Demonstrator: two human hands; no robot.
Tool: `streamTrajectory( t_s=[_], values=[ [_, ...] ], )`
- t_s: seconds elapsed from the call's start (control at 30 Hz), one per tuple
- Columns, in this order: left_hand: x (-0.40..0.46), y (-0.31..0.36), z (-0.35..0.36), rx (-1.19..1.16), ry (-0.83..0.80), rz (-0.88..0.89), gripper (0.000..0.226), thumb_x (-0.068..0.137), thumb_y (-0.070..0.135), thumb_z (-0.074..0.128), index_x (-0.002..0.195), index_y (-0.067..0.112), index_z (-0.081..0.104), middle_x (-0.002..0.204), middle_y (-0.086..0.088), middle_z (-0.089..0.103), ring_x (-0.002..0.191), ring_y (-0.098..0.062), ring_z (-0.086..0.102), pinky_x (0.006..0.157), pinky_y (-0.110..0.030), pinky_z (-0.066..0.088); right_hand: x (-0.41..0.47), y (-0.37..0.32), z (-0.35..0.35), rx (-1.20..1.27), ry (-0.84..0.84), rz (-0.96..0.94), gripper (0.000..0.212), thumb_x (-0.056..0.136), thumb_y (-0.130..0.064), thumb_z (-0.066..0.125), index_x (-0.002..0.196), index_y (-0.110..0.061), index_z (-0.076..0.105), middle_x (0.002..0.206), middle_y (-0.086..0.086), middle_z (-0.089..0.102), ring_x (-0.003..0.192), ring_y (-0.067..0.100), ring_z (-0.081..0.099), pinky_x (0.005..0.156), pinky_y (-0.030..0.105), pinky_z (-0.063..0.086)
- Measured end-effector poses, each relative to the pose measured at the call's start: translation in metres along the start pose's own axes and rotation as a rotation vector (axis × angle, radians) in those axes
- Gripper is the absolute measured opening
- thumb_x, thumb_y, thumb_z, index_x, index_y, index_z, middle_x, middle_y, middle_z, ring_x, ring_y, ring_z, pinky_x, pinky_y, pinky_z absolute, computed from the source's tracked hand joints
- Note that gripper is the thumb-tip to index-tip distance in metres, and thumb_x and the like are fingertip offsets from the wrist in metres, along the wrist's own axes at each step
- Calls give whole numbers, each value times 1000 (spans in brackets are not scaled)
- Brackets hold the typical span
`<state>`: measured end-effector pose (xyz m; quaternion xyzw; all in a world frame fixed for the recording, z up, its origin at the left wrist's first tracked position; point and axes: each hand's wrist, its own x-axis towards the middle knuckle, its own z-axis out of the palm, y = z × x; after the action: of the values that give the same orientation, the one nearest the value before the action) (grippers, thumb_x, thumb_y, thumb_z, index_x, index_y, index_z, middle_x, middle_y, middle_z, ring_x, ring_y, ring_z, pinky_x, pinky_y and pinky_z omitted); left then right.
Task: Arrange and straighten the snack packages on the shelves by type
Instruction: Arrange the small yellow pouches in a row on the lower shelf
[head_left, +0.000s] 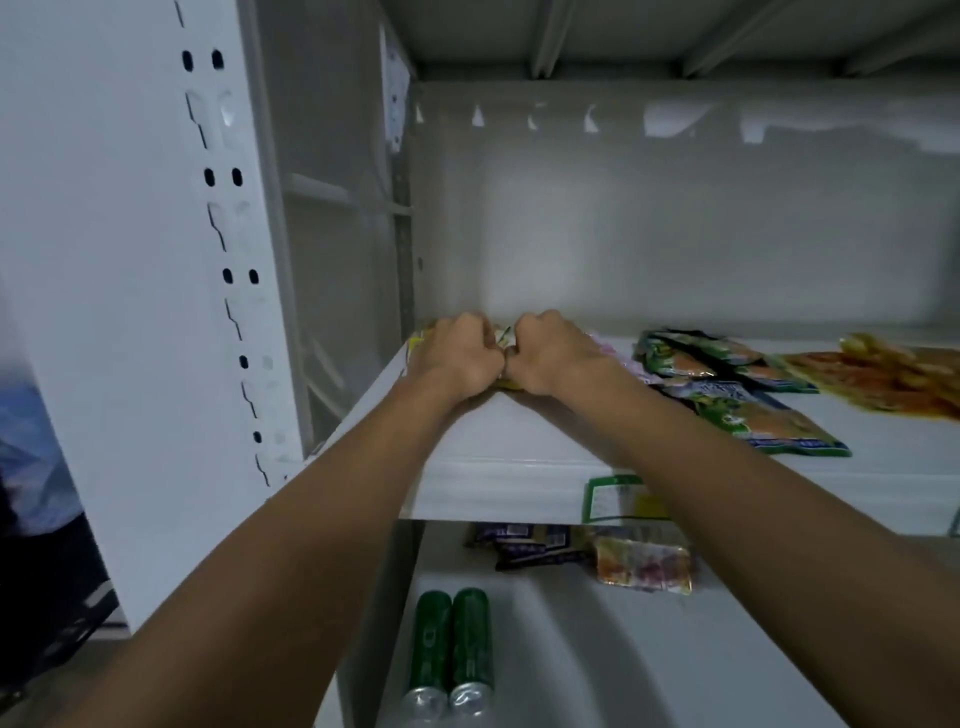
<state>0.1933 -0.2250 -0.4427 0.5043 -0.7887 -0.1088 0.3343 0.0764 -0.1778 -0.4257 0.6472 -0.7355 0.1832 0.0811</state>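
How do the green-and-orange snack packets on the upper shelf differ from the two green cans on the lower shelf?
The green-and-orange snack packets are flat pouches, overlapping in a loose pile; the two green cans are rigid cylinders lying neatly parallel. The packets sit right of the right hand, while the cans lie below the left hand. Both lie down rather than stand, and neither hand touches them.
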Motion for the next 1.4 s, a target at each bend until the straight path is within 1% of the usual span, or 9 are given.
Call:
streamTrajectory(
  t_s=[0.2,0.47,0.6,0.7,0.8,0.9,1.07,1.2,1.4],
  values=[
    [6,-17,8,-23,28,15,11,89,11,56,88,11,67,95,-11,69,94,-35,62,87,-45,57,9,0,13,-230,204,-97,36,106,-34,43,118,-10,68,122,18,65,113,40,65,77,38,41],
    [14,-24,10,-25,-3,-17,9,91,11,63,97,15,67,105,-9,67,103,-31,60,90,-37,53,18,13,7,-178,54,-24,13,97,-29,57,97,-18,50,111,12,60,99,34,60,75,34,37],
    [12,-24,8,-73,-8,4,14,91,9,63,92,19,73,106,-7,72,106,-29,63,97,-39,54,26,17,5,188,20,126,18,90,-30,60,96,-13,59,100,11,58,90,33,56,72,32,41],
    [7,-23,7,-98,5,4,18,88,7,62,86,17,77,102,-6,75,105,-27,66,99,-40,55,30,26,-1,594,37,238,26,79,-28,64,89,-3,68,90,14,72,70,30,59,57,27,40],
    [4,-20,7,-131,7,18,21,84,11,62,78,27,75,94,5,75,102,-22,68,97,-36,55,25,29,-3,838,-15,309,26,89,-21,70,79,3,67,61,13,67,44,21,43,47,24,33],
    [-1,-16,8,-177,-9,27,25,86,8,62,80,29,75,86,11,72,96,-16,66,88,-25,50,16,27,-5,913,-140,317,17,93,-10,76,89,2,65,48,7,60,35,14,50,40,21,39],
    [0,-16,7,-283,76,6,12,98,21,64,92,18,74,94,-2,75,93,-19,65,81,-26,46,15,36,-8,1049,-113,298,14,98,1,68,110,4,64,83,16,72,64,22,71,52,33,61],
    [4,-16,6,-470,93,-48,44,88,56,65,91,14,74,90,2,78,94,-24,74,92,-40,58,17,34,-7,1090,-48,229,11,100,-2,60,98,-11,65,88,11,75,65,21,74,59,33,64],
    [8,-13,2,-628,73,-62,25,104,22,63,83,15,73,78,0,73,63,-11,62,56,-22,43,28,24,0,1237,108,137,9,98,-18,70,95,-11,74,95,12,81,81,25,78,83,47,63]
  ],
)
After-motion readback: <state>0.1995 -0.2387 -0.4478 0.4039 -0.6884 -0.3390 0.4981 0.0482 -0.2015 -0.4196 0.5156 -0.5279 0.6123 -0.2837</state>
